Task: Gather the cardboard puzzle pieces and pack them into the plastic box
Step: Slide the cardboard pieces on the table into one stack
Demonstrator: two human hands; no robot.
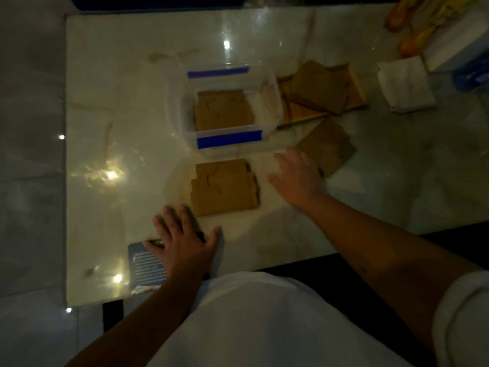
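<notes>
Under the spread, empty fingers of the left hand lies a dark printed card at the bench edge. Just beyond those fingertips sits a stack of cardboard puzzle pieces; farther on, the plastic box holds more pieces. Right of the stack, the right hand hovers with fingers splayed, gripping nothing, its fingertips beside another cardboard stack. Beyond that, more pieces rest on a wooden tray.
</notes>
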